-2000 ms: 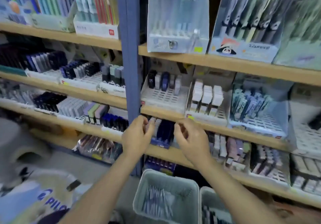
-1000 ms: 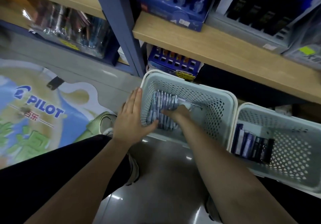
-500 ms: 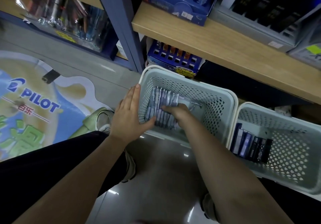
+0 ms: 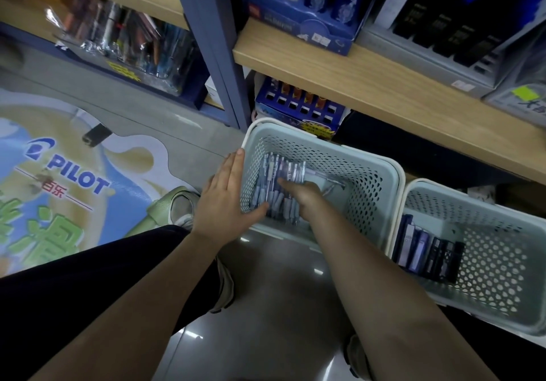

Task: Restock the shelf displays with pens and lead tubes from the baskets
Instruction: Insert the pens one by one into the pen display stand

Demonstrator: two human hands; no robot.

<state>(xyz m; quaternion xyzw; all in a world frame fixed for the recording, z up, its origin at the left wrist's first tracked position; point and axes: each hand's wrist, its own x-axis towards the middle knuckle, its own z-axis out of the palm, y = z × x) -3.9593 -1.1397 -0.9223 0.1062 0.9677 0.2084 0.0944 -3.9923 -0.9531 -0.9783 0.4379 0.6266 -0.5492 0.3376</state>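
Nearest to you, your left hand (image 4: 226, 200) lies flat with straight fingers against the outer wall of the left basket (image 4: 372, 173), thumb hooked over the near rim, steadying it. That brace matters: the basket sits on a glossy floor (image 4: 266, 306), and if you lift that palm while the other hand is pulling, the basket may well skate away from you or tip toward your knee.

Your right hand (image 4: 304, 197) is down inside that basket, lying on the pens (image 4: 279, 185) that crowd its left side, side by side. The fingers point across the barrels, but whether they have curled round any pens or are only pressing on them you cannot tell from here, since the back of the hand hides them. The likely trouble is a poor gather: take too many and the smooth barrels could fan out and spill on the way up; take them by the tips and they may twist crosswise and snag the perforated wall.

Just to the right, touching the first, the right basket (image 4: 502, 321) holds a row of dark lead tubes (image 4: 428, 258) against its left wall. Mixing the two stocks would cost you sorting later.

Beyond, the wooden shelf (image 4: 384, 85) overhangs both baskets. Rise straight up with a full fist and your knuckles or the pen ends could strike its edge.
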